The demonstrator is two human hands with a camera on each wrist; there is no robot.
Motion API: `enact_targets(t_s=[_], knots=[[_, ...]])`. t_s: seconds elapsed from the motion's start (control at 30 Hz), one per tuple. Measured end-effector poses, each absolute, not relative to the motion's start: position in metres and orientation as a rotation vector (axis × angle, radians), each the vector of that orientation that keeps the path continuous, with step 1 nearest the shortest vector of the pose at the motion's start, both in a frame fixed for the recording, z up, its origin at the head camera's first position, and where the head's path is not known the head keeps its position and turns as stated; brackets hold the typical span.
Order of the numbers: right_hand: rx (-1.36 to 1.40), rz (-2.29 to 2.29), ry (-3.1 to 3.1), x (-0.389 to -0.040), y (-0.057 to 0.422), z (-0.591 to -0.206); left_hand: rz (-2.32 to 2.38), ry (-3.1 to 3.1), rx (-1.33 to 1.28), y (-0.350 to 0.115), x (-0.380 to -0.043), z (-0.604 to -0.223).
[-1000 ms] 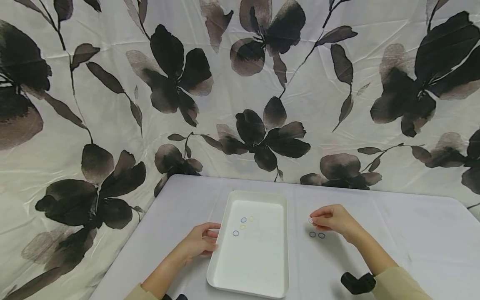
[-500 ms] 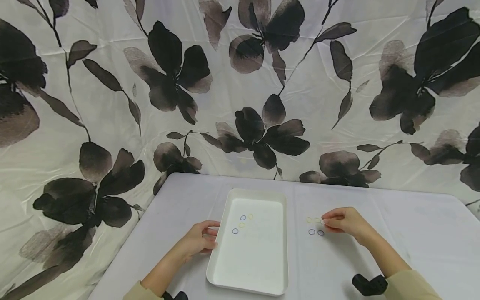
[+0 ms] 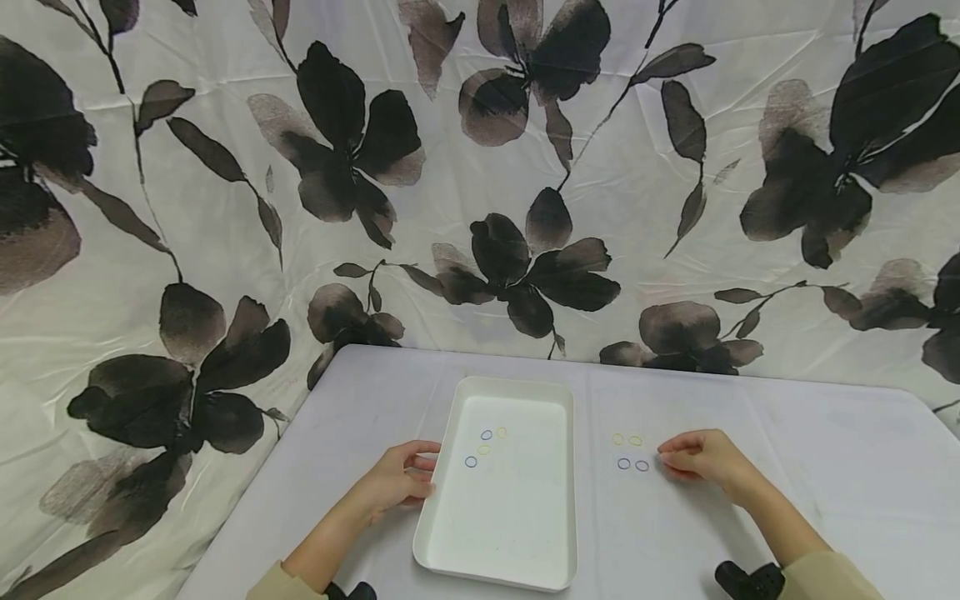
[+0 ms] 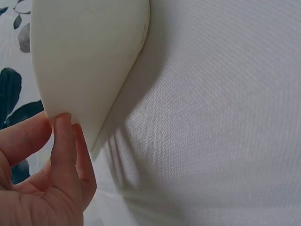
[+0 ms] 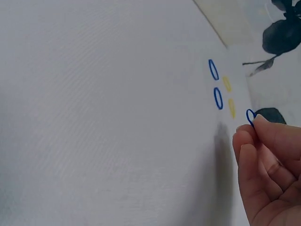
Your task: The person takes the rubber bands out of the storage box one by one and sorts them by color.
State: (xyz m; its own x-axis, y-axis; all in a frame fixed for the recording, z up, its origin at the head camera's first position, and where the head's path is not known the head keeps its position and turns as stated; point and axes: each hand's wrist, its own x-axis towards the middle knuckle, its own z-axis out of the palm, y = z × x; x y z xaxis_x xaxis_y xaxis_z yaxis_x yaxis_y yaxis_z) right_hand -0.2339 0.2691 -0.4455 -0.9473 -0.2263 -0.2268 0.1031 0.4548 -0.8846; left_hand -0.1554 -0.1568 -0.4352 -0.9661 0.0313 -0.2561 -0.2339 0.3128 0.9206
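My right hand is right of two rows of thin rings that look like rubber bands. Its thumb and index finger pinch a blue rubber band, plain in the right wrist view. On the cloth beside it lie two yellow rubber bands above two blue ones. My left hand holds the left side of a white tray, with bent fingers at its wall in the left wrist view. Inside the tray, toward its far left, lie two blue rubber bands and two yellow ones.
A white cloth covers the table. Behind it hangs a floral curtain. Black wrist devices are at both forearms near the front.
My right hand has moved right, leaving a second yellow band beside the first in the upper row; it now pinches a blue band. My left hand stays at the tray.
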Motion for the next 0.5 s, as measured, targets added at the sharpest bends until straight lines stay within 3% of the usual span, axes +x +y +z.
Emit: enact_targets(t_s=[0.5], knots=[[-0.006, -1.467, 2.447, -0.234, 0.267, -0.46, 1.701, 2.366, -0.205, -0.156, -0.156, -0.436]])
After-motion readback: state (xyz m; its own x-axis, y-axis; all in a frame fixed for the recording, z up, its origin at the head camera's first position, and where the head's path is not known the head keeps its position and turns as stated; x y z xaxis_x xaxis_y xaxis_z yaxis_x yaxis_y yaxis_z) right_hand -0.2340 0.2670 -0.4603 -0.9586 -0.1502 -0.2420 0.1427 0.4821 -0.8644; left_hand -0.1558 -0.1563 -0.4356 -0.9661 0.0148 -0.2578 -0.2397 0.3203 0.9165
